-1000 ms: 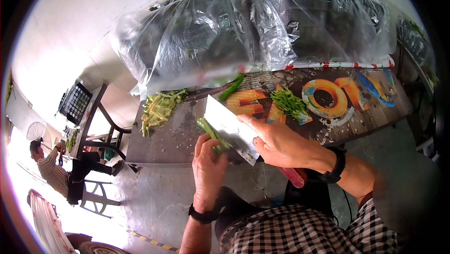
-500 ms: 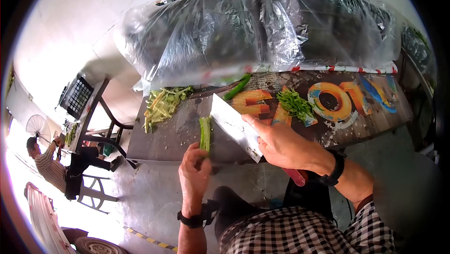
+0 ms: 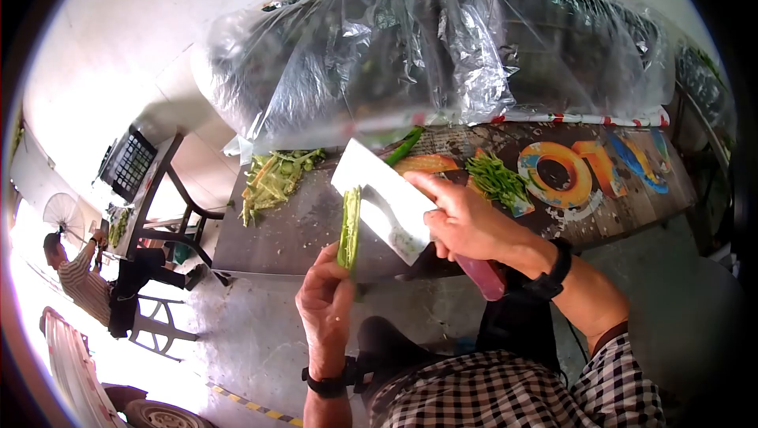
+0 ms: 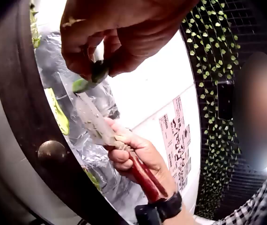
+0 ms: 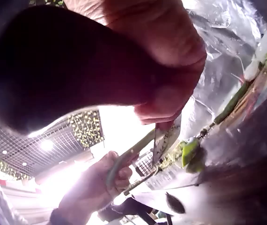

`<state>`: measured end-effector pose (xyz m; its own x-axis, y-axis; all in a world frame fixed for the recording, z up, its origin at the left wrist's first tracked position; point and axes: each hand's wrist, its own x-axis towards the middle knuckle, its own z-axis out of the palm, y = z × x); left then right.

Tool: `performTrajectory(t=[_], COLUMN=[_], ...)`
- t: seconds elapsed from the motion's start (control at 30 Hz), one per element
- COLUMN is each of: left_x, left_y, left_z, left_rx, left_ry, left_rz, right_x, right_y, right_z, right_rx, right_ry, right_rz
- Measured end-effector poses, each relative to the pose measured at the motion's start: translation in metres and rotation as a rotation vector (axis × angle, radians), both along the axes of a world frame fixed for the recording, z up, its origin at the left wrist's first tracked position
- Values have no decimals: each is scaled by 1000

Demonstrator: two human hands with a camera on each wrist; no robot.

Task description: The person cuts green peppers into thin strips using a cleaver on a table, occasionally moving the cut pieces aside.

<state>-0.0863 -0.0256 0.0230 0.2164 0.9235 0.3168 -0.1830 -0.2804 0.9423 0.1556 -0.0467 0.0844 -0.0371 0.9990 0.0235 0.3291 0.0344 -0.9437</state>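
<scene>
My left hand [image 3: 324, 313] pinches the near end of a split green chili pepper [image 3: 348, 227], its pale inside facing up. The pepper is raised over the table's front edge. In the right hand [image 3: 482, 223] is a cleaver [image 3: 383, 203], with a red handle [image 4: 147, 180] and a broad blade. Its blade is tilted just right of the pepper and overlaps it in the head view. A whole green pepper [image 3: 404, 146] lies beyond the blade. To the right is a heap of cut green peppers [image 3: 499, 179]; at left are pale pepper scraps [image 3: 272, 187].
Clear plastic sheeting [image 3: 339, 57] covers a long dark bulk along the table's back. The patterned table [image 3: 260, 250] ends close to my body. Farther left, a seated person [image 3: 91, 286] works at another table with a black crate [image 3: 130, 163].
The left hand has drawn the pepper back from under the blade, toward me, and lifted it upright. The cleaver has risen and shifted slightly left, its handle swinging left.
</scene>
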Motion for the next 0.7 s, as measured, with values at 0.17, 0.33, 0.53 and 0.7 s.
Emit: performTrajectory(t=[0.17, 0.33, 0.53, 0.7], left_x=[12, 38, 47, 44], left_y=[15, 36, 53, 95], left_z=[2, 5, 21, 19], left_rx=[128, 287, 264, 628], left_ry=[234, 511, 816, 949], left_rz=[-15, -126, -250, -187], right_x=[45, 94, 117, 121], right_y=[-43, -89, -122, -123], right_z=[19, 17, 16, 20], right_rx=[-63, -42, 17, -8], right_ry=[30, 38, -114, -151], right_rz=[-178, -273, -265, -197])
